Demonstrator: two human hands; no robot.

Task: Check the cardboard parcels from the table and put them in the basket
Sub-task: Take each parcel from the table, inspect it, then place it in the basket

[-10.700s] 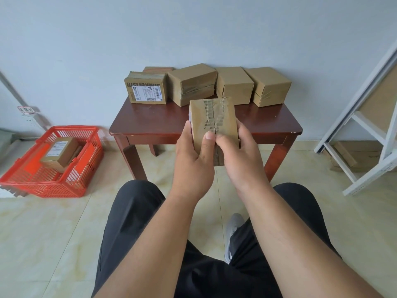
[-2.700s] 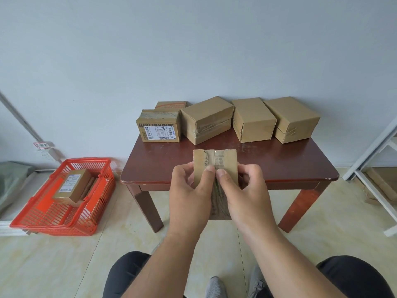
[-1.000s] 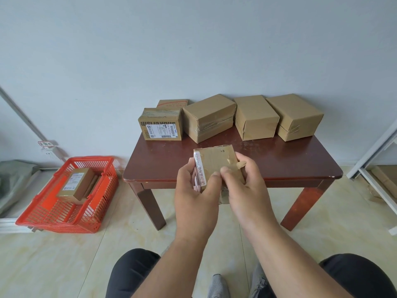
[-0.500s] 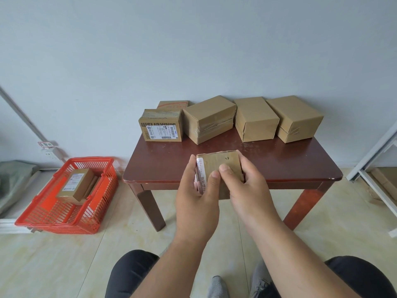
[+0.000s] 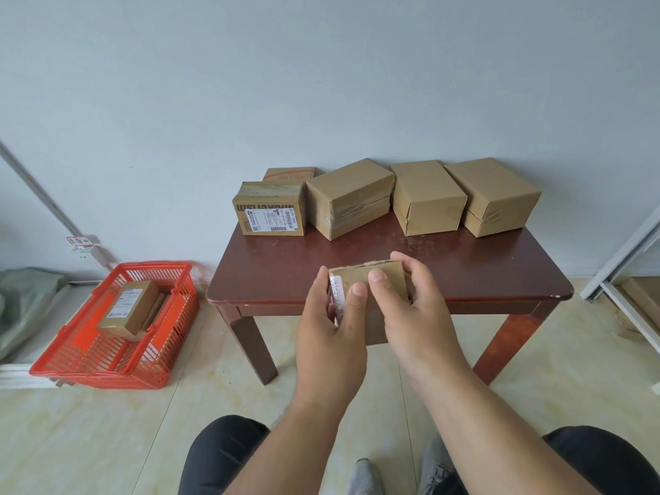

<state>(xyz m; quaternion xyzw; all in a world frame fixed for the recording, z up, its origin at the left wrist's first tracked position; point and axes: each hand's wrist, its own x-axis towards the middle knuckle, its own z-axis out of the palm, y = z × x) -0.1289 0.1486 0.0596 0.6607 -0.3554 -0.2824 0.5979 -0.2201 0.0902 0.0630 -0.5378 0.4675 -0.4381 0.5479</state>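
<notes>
Both hands' grip clamped on small brown parcel (image 5: 369, 280), white label leftward.

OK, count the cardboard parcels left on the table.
5. Along the brown wooden table's back edge: labelled box, small box behind it, then three plain boxes. More may hide behind.

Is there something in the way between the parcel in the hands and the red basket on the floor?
Nothing visible: the held parcel is in front of the table, and bare floor lies toward the basket.
</notes>
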